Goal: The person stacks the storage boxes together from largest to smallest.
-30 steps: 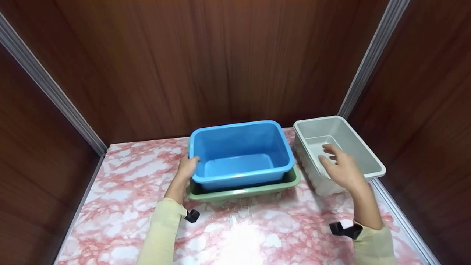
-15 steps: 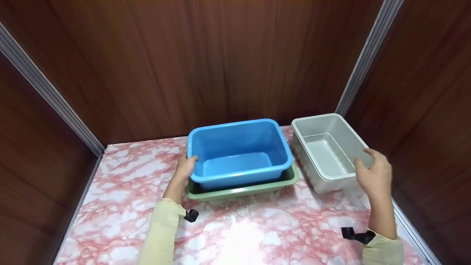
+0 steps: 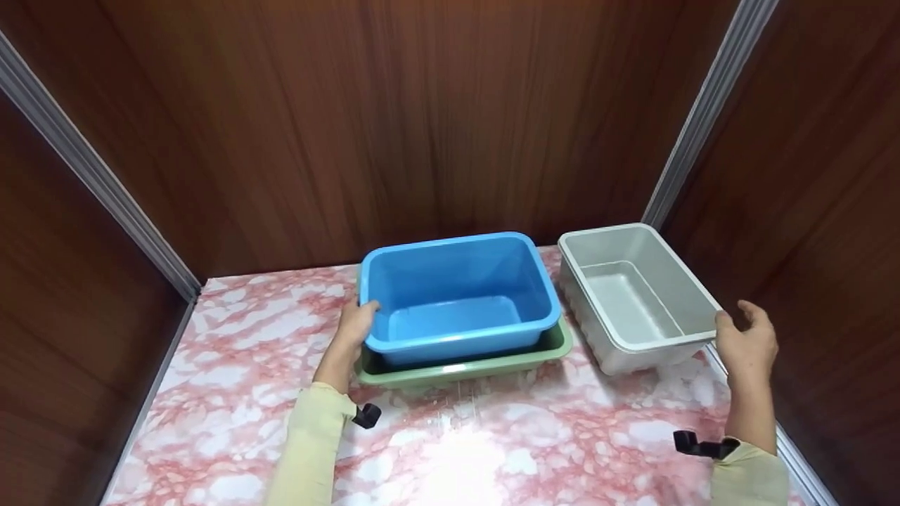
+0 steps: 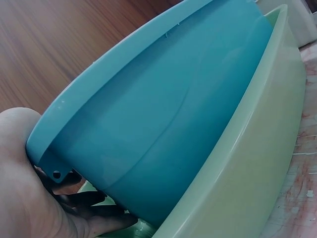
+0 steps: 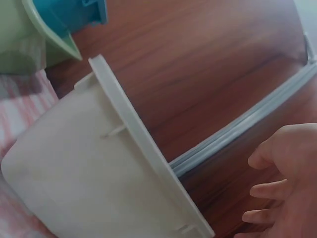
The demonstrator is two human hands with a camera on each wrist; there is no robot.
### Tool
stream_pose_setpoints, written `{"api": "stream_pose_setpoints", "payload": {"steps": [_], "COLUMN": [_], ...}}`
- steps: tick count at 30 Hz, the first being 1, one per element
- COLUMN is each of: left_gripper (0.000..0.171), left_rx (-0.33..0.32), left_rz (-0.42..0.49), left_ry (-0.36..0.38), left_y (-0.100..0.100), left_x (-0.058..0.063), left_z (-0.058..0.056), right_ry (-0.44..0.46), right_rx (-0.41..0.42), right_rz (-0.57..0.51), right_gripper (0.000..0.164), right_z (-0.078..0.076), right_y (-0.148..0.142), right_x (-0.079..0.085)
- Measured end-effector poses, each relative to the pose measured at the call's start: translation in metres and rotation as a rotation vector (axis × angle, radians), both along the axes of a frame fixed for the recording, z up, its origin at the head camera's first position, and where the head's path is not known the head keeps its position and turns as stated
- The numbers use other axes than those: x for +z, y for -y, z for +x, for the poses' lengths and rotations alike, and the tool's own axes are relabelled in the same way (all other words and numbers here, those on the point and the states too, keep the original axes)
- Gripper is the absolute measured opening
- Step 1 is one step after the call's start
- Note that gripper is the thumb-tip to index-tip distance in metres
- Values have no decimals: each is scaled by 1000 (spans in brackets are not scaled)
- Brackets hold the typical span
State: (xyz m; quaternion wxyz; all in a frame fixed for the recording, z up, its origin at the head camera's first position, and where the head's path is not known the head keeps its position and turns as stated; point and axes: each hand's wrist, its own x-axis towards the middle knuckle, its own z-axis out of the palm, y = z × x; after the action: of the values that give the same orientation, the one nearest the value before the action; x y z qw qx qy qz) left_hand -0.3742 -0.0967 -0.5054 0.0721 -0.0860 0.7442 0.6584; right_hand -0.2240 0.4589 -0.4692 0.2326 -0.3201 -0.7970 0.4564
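Observation:
A blue plastic bin (image 3: 450, 277) sits tilted inside a green bin (image 3: 464, 369) in the middle of the head view. My left hand (image 3: 355, 323) grips the blue bin's left rim, thumb over the edge. In the left wrist view, its fingers (image 4: 94, 210) reach under that rim, between the blue wall and the green bin. To the right stands a light grey bin (image 3: 633, 357) with nothing inside. My right hand (image 3: 749, 348) hovers beside its near right corner, fingers loosely spread and holding nothing. The right wrist view shows a gap between that hand and the grey bin (image 5: 89, 168).
All the bins rest on a pink and white marbled table (image 3: 232, 393). Dark wood panels (image 3: 436, 119) rise behind and on both sides, with metal trim (image 3: 685, 140) at the corners. The grey bin stands near the right panel.
My right hand has moved right, from over the grey bin's inside to beyond its near right corner. The left hand keeps its hold on the blue bin, and the bins have not visibly moved.

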Motion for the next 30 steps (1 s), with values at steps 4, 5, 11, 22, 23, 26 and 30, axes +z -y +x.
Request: {"api": "stream_pose_setpoints", "payload": {"steps": [4,5,11,22,23,26,30], "left_gripper": [57,57,56,55,55,55,54], "left_rx": [0,0,0,6,5,15,28], "left_rz": [2,1,-13,3,1,11,17], "left_ry": [8,6,15,-16,-19,-31,-24], "left_y": [0,-1,-3,-5,-5,-4,1], "left_x": [-2,-2,-3,-4,-5,-3,-4], "left_z": [2,3,4,4,3,2,2], "right_ry": [12,12,-27,-195,-213,-229,-209], "right_rx": [-10,-21,-49,-45,-54,-64,-55], "right_rz": [-50,-61,-138,-417,-421,-408,-387], "right_gripper": [55,55,59,58,56,53,51], "right_z": [-4,-5,-9,-26,-27,-32,-38], "right_y": [-3,-4,-12,-11,-11,-12,-10], "right_x": [-12,-15,-33,-69,-71,-72,-72]}}
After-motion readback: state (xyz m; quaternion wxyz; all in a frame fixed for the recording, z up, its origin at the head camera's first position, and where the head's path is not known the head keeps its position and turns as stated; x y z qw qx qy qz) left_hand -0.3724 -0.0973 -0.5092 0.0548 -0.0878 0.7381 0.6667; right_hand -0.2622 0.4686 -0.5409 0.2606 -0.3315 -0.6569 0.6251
